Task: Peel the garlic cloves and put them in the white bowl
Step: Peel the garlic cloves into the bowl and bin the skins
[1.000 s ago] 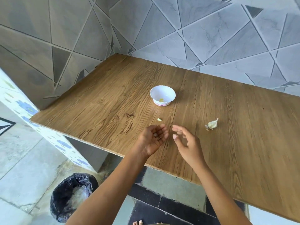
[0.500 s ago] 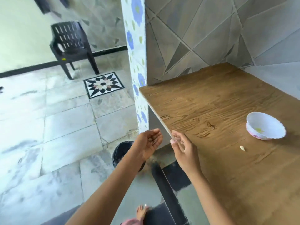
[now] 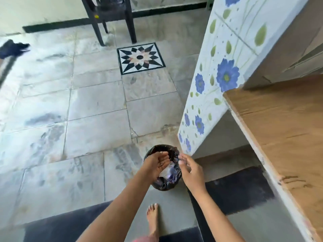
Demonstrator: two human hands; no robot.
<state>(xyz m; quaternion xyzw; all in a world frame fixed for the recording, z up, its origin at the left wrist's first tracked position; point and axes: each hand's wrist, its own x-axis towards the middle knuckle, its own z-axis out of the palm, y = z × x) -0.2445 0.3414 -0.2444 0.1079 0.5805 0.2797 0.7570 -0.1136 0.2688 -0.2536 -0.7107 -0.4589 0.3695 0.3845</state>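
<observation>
1. while both hands hover over the black-lined bin (image 3: 163,186), the left hand (image 3: 158,165) lies cupped, palm up, fingers relaxed.
2. the right hand (image 3: 191,170) points its fingertips (image 3: 181,158) toward that palm; whether they pinch anything is too blurred to tell.
3. garlic and white bowl are out of view.
4. likely best: brush any skins straight down, below the fingers, inside the rim.

Open floor (image 3: 87,110) left of the bin (image 3: 164,185); flowered pillar (image 3: 218,95), wooden tabletop (image 3: 283,130) just right
</observation>
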